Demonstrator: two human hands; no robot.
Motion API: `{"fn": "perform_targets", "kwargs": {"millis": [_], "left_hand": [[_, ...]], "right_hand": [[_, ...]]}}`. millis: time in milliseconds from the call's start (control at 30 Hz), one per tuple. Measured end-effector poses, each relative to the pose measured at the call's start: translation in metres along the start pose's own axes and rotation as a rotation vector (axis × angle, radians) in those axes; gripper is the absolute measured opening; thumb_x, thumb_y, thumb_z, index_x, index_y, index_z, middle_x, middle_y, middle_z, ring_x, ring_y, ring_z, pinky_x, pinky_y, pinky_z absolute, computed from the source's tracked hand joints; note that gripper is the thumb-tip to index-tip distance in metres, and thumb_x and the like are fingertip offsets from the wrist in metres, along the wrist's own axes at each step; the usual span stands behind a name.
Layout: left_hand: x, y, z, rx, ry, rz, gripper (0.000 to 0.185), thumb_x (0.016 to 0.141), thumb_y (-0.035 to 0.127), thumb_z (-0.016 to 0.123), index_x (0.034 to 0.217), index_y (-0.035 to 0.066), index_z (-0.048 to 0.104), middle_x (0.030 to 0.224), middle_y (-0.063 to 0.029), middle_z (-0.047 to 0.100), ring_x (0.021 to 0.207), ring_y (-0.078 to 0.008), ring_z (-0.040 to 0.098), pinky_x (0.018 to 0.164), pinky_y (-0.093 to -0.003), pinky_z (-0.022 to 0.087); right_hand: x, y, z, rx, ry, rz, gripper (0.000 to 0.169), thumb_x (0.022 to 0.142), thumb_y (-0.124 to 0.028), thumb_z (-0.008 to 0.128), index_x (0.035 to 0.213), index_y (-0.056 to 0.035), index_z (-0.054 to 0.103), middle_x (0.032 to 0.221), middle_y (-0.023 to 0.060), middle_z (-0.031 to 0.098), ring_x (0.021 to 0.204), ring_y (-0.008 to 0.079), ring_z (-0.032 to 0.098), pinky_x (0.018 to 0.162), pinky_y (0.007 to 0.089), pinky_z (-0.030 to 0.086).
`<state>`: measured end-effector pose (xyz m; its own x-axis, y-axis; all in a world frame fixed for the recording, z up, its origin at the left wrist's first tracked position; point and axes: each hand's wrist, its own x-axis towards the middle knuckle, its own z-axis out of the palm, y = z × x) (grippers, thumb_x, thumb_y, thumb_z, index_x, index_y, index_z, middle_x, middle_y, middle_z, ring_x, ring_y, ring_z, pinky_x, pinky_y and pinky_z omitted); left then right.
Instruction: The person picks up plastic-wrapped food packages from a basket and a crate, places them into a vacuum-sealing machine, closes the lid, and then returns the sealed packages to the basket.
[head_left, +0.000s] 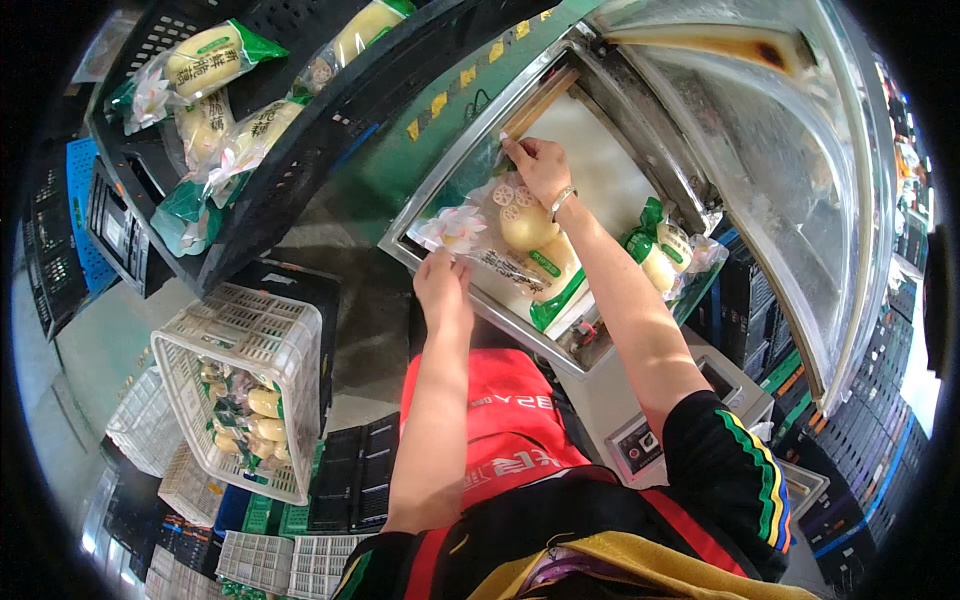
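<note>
A printed clear plastic bag of lotus root (525, 229) lies in the open chamber of a vacuum packing machine (480, 319). My left hand (444, 289) has its fingertips on the bag's open-end corner nearest me. My right hand (536, 166) pinches the far corner of that end, beside a strip along the chamber's edge. The bag's green end points towards me. More bagged lotus root (664, 251) rests at the chamber's right side, partly behind my right forearm. The machine's clear lid (757, 135) stands raised on the right.
A black crate (300, 176) at upper left holds several bags of lotus root. Below it, a white plastic basket (311, 360) contains more packed pieces. A control panel (637, 450) is on the machine's front. Stacked crates (847, 465) stand at right.
</note>
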<state>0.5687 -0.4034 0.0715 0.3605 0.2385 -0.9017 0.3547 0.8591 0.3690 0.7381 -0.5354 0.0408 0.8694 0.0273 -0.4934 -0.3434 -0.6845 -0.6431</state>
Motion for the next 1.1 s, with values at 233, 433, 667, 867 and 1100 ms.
{"fn": "perform_targets", "kwargs": {"millis": [233,433,667,867,1100], "left_hand": [[-0.043,0.006,0.009,1.607,-0.051,1.104,0.044,0.088,0.015,0.054,0.126,-0.004,0.046,0.135,-0.0198,0.043,0.129,-0.0363,0.037,0.108,-0.0505,0.025],[-0.024,0.006,-0.019,1.935,-0.007,1.180,0.052,0.083,0.022,0.058,0.129,0.000,0.046,0.143,-0.0100,0.037,0.134,-0.0254,0.032,0.107,-0.0603,0.015],[-0.029,0.027,-0.024,1.827,-0.121,1.252,0.052,0.078,0.013,0.062,0.124,-0.006,0.050,0.137,-0.0098,0.041,0.130,-0.0251,0.038,0.106,-0.0597,0.021],[-0.030,0.049,-0.031,1.798,-0.272,1.201,0.045,0.080,0.012,0.058,0.121,-0.006,0.052,0.132,-0.0119,0.045,0.129,-0.0250,0.039,0.106,-0.0592,0.022],[-0.026,0.084,-0.064,1.686,-0.398,1.177,0.040,0.083,0.014,0.057,0.119,-0.003,0.054,0.128,-0.0130,0.048,0.129,-0.0263,0.039,0.107,-0.0541,0.023]], "right_hand": [[-0.011,-0.016,-0.002,-0.045,0.038,-0.035,0.045,0.086,-0.046,0.055,0.080,-0.0028,0.067,0.067,0.0166,0.061,0.067,0.0301,0.062,0.065,0.0392,0.047],[-0.005,-0.006,0.005,-0.074,0.111,-0.053,0.047,0.085,-0.045,0.058,0.077,0.0000,0.065,0.067,0.0184,0.061,0.066,0.0311,0.060,0.064,0.0401,0.046],[-0.004,-0.013,-0.002,-0.144,0.113,-0.031,0.046,0.083,-0.047,0.060,0.090,-0.0020,0.066,0.084,0.0171,0.066,0.083,0.0323,0.063,0.075,0.0397,0.048],[-0.030,-0.025,-0.026,-0.122,0.310,-0.225,0.020,0.083,-0.020,0.063,0.092,-0.0018,0.064,0.085,0.0143,0.067,0.074,0.0271,0.065,0.068,0.0347,0.050],[-0.076,-0.255,-0.041,0.002,0.180,-0.812,0.007,0.080,-0.001,0.063,0.087,0.0002,0.062,0.074,0.0101,0.061,0.064,0.0186,0.061,0.058,0.0268,0.048]]}}
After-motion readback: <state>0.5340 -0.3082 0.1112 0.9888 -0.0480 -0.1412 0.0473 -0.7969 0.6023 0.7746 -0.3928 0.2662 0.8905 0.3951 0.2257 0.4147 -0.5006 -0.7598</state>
